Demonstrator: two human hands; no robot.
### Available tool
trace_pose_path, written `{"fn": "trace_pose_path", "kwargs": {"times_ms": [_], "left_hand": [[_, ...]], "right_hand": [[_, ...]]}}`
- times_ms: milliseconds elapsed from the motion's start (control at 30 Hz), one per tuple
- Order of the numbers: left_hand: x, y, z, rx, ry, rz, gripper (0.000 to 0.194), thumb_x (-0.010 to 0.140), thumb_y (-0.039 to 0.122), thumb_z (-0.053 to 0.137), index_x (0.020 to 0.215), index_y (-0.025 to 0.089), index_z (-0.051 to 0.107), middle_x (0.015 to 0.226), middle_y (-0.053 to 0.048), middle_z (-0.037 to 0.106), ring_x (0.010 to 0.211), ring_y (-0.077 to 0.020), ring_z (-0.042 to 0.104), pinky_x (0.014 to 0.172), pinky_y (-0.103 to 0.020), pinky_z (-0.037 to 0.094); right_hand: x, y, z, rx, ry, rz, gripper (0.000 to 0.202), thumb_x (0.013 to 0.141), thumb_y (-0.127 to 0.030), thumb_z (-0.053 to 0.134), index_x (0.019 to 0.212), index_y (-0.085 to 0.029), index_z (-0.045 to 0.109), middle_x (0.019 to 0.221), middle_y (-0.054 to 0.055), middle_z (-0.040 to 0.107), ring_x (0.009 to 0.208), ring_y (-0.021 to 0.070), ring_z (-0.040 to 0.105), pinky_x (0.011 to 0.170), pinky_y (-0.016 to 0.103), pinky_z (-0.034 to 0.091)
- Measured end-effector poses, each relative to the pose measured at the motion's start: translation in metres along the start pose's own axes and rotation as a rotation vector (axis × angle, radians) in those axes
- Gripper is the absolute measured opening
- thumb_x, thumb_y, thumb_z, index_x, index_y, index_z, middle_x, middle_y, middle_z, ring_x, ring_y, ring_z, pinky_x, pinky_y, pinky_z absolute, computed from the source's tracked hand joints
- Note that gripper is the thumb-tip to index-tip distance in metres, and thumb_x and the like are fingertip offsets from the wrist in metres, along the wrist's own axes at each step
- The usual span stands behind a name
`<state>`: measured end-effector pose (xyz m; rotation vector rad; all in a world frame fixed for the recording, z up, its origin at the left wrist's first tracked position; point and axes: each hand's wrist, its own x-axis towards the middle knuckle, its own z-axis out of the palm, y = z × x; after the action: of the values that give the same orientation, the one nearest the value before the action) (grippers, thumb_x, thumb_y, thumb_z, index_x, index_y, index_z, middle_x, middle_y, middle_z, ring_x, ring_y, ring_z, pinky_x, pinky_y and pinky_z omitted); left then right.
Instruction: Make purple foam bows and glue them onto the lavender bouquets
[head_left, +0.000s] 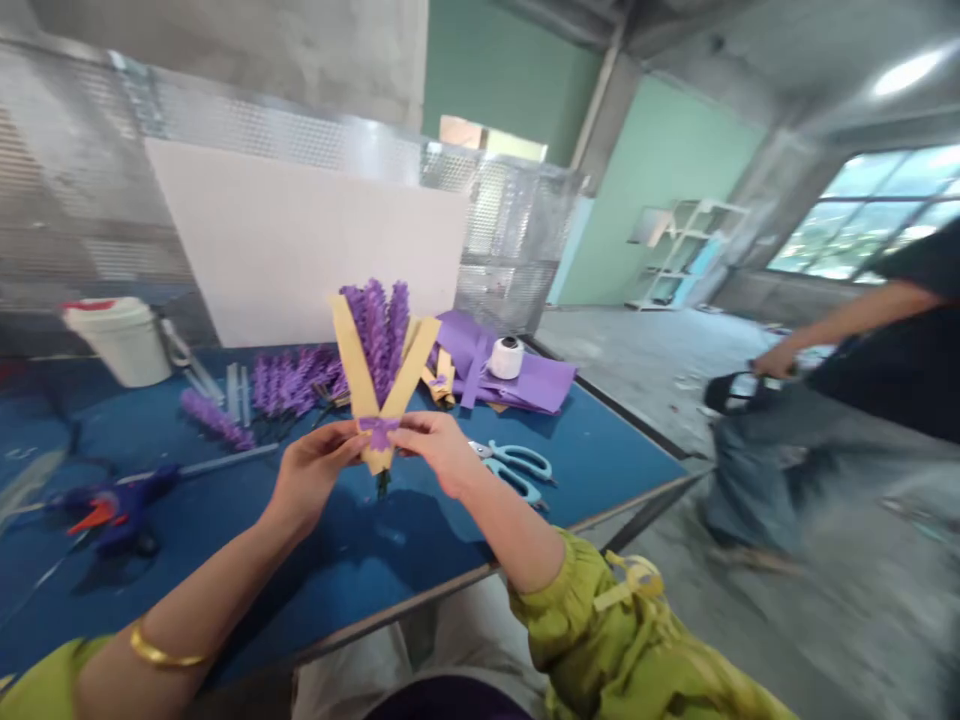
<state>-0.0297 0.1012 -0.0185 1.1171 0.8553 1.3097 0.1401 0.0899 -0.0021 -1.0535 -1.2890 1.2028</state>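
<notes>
A small bouquet of purple flowers (384,335) stands upright above the blue table, wrapped in tan paper (409,375) that crosses in a V. Around its narrow lower part sits a purple ribbon bow (379,432), with dark stems showing below the paper. My left hand (311,470) pinches the wrap at the left side of the bow. From the right, my right hand (439,445) has its fingers closed on the bow and the wrap.
Blue scissors (517,465), purple paper (536,382) and a white spool (506,358) lie right on the table (420,540). A blue glue gun (127,510), loose purple flowers (289,380) and a white bucket (124,340) are left. A person (847,370) is at the right.
</notes>
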Motion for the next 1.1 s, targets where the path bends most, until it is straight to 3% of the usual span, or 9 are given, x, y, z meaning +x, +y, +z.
{"fn": "trace_pose_path", "kwargs": {"times_ms": [133, 267, 367, 533, 800, 1100], "left_hand": [[0.002, -0.005, -0.005, 0.021, 0.005, -0.043, 0.044, 0.050, 0.044, 0.093, 0.083, 0.018, 0.080, 0.080, -0.004, 0.078, 0.070, -0.0194, 0.070, 0.070, -0.030, 0.059], [0.001, -0.010, -0.007, 0.066, 0.016, -0.002, 0.041, 0.050, 0.044, 0.093, 0.079, 0.018, 0.080, 0.077, -0.003, 0.078, 0.068, -0.0171, 0.069, 0.068, -0.028, 0.058], [0.000, -0.010, -0.003, 0.084, -0.038, 0.002, 0.036, 0.055, 0.043, 0.091, 0.078, 0.018, 0.080, 0.075, -0.003, 0.077, 0.068, -0.0163, 0.068, 0.066, -0.026, 0.056], [0.003, -0.011, 0.001, 0.113, -0.032, -0.022, 0.041, 0.059, 0.042, 0.088, 0.090, 0.016, 0.080, 0.083, -0.006, 0.078, 0.071, -0.0167, 0.069, 0.064, -0.025, 0.054], [0.007, -0.017, 0.000, 0.106, 0.017, 0.026, 0.026, 0.062, 0.036, 0.084, 0.072, 0.014, 0.075, 0.066, -0.001, 0.072, 0.060, -0.0110, 0.061, 0.060, -0.021, 0.049], [0.007, -0.020, 0.002, 0.104, 0.055, 0.034, 0.022, 0.060, 0.033, 0.083, 0.065, 0.014, 0.072, 0.068, -0.002, 0.072, 0.059, -0.0108, 0.061, 0.059, -0.022, 0.050]], "right_hand": [[0.007, -0.001, -0.003, -0.025, 0.001, 0.017, 0.034, 0.056, -0.044, 0.083, 0.079, -0.019, 0.081, 0.076, 0.002, 0.076, 0.071, 0.0183, 0.064, 0.068, 0.031, 0.050], [0.012, 0.004, -0.002, -0.015, 0.043, -0.013, 0.029, 0.056, -0.038, 0.083, 0.076, -0.018, 0.081, 0.078, 0.003, 0.077, 0.077, 0.0210, 0.068, 0.078, 0.034, 0.051], [0.013, 0.010, -0.003, -0.015, 0.072, -0.033, 0.024, 0.055, -0.035, 0.083, 0.073, -0.018, 0.080, 0.077, 0.004, 0.078, 0.078, 0.0228, 0.069, 0.083, 0.037, 0.052], [0.015, 0.014, -0.006, -0.044, 0.062, -0.049, 0.020, 0.058, -0.033, 0.083, 0.072, -0.019, 0.080, 0.076, 0.004, 0.078, 0.079, 0.0239, 0.069, 0.084, 0.039, 0.051], [0.010, 0.012, -0.005, -0.052, -0.030, -0.036, 0.029, 0.063, -0.037, 0.082, 0.087, -0.021, 0.083, 0.088, 0.005, 0.080, 0.090, 0.0268, 0.071, 0.088, 0.039, 0.052], [0.015, 0.027, -0.005, -0.091, 0.042, -0.071, 0.019, 0.062, -0.036, 0.081, 0.069, -0.019, 0.080, 0.075, 0.005, 0.077, 0.080, 0.0268, 0.069, 0.080, 0.040, 0.052]]}}
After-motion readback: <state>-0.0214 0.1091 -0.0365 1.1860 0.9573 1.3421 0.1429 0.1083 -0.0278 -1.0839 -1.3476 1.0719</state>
